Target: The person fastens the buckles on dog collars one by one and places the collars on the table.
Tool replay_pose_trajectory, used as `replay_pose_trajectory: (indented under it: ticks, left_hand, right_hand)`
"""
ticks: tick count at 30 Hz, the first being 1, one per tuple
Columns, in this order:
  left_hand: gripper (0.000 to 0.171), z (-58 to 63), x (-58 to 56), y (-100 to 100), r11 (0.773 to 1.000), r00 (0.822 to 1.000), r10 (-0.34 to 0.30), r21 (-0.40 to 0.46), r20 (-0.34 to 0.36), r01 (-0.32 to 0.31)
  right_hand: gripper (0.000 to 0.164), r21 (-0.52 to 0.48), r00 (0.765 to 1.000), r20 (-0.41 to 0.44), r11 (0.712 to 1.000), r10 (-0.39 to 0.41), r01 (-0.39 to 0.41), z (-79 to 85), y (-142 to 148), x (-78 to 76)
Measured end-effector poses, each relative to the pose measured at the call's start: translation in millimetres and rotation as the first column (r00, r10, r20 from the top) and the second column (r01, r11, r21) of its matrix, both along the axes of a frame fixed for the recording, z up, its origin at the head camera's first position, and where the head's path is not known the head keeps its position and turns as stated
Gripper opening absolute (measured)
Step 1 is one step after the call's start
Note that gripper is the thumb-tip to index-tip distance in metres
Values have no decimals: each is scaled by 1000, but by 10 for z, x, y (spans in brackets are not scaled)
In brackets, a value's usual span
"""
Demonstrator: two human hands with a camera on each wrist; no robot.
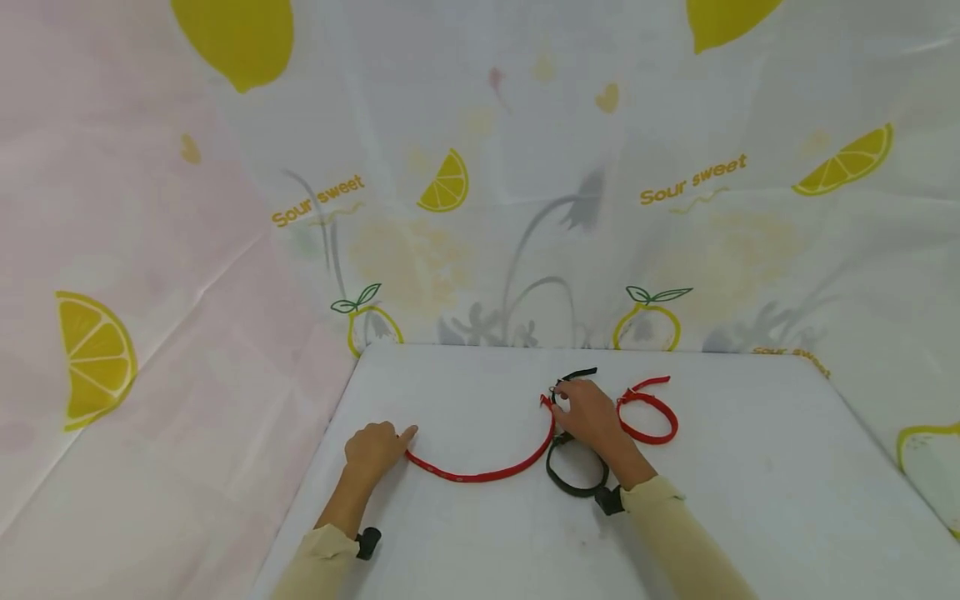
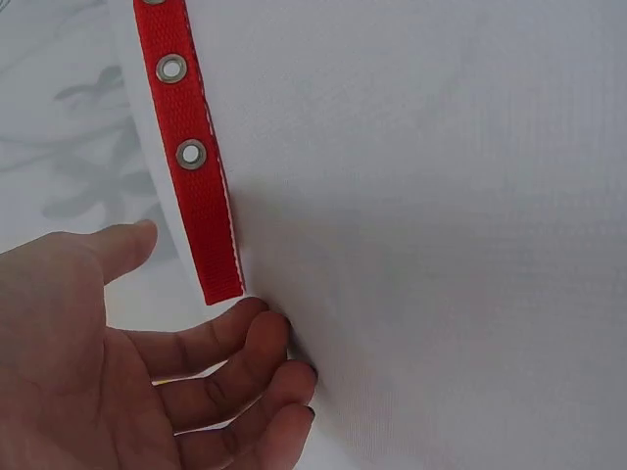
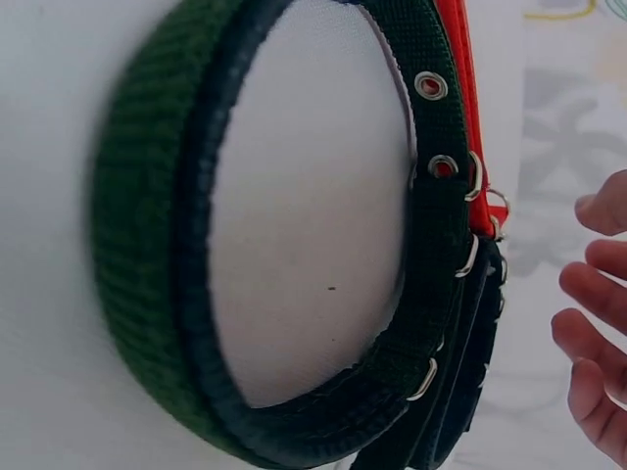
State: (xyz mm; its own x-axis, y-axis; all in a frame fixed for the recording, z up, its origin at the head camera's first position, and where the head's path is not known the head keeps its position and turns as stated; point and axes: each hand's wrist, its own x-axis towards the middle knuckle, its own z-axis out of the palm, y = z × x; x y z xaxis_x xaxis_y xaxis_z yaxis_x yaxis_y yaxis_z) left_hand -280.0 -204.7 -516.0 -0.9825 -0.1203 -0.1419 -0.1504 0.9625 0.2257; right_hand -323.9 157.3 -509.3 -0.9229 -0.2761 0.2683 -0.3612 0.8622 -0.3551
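An unfastened red collar (image 1: 480, 477) curves across the white table between the two hands. Its eyeleted end (image 2: 201, 215) lies by the fingertips of my left hand (image 1: 375, 450), whose thumb stands apart from the strap in the left wrist view. My right hand (image 1: 592, 417) hovers around the collar's other end, its fingers (image 3: 598, 289) loosely bent with nothing between them. Just below that hand is a dark green collar (image 3: 147, 196) closed into a loop, with metal rings and eyelets. Another dark strap (image 1: 585, 372) shows behind the right hand, partly hidden by it.
To the right of the right hand lies a second red collar (image 1: 648, 440), fastened in a loop with its tail pointing up. The white table (image 1: 780, 467) meets a lemon-printed cloth (image 1: 480, 250) at the back and sides.
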Motion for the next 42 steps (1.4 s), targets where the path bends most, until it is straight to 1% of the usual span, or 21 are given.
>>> replay_pose_trajectory:
  ticks: [2, 4, 7, 9, 12, 14, 17, 20, 21, 25, 29, 34, 37, 42]
  left_hand:
    - [52, -13, -29, -13, 1000, 1000, -12, 8, -3, 12]
    - [45, -33, -66, -35, 999, 1000, -28, 17, -5, 29]
    - [33, -78, -134, -81, 998, 999, -47, 42, 3, 46]
    - [29, -98, -179, -102, 997, 998, -53, 57, 13, 52]
    - [28, -124, -250, -120, 995, 998, -57, 80, 29, 55]
    - [32, -135, -293, -127, 994, 998, -51, 103, 39, 46]
    - [37, -152, -344, -148, 984, 998, -23, 178, 53, 13]
    - [35, -162, -371, -171, 965, 998, -5, 261, 62, -11]
    - [34, -163, -374, -175, 959, 998, -7, 285, 62, -10]
    - [31, -168, -347, -181, 950, 999, -32, 313, 37, 19]
    - [32, -170, -286, -190, 951, 1000, -20, 308, 4, 18]
    - [32, -171, -252, -191, 945, 1000, -4, 326, -25, 12]
    - [31, -160, -233, -169, 941, 999, 5, 337, -44, 11]
    - [32, -169, -218, -139, 937, 998, 23, 350, -55, -2]
  right_hand:
    - [26, 19, 1000, -2, 1000, 14, -14, 12, -19, -40]
    - [25, 30, 1000, 10, 999, 25, -26, 25, -39, -73]
    - [24, 51, 999, 43, 998, 29, -32, 30, -67, -120]
    - [24, 72, 997, 65, 997, 28, -33, 19, -82, -155]
    - [22, 92, 997, 75, 995, 28, -35, -14, -103, -208]
    - [21, 99, 997, 69, 995, 25, -32, -38, -115, -236]
    - [21, 85, 998, 66, 996, 19, -24, -59, -132, -261]
    - [20, 68, 997, 82, 998, 2, -7, -65, -144, -261]
    - [20, 64, 996, 88, 998, -6, 0, -69, -146, -257]
    - [16, 38, 993, 113, 999, -28, 24, -87, -162, -222]
    - [16, 15, 993, 113, 1000, -23, 21, -126, -211, -203]
    - [18, 43, 997, 78, 999, -18, 14, -213, -272, -245]
    - [19, 55, 996, 82, 998, -28, 24, -266, -285, -271]
    - [10, 57, 993, 99, 997, -62, 56, -313, -281, -276]
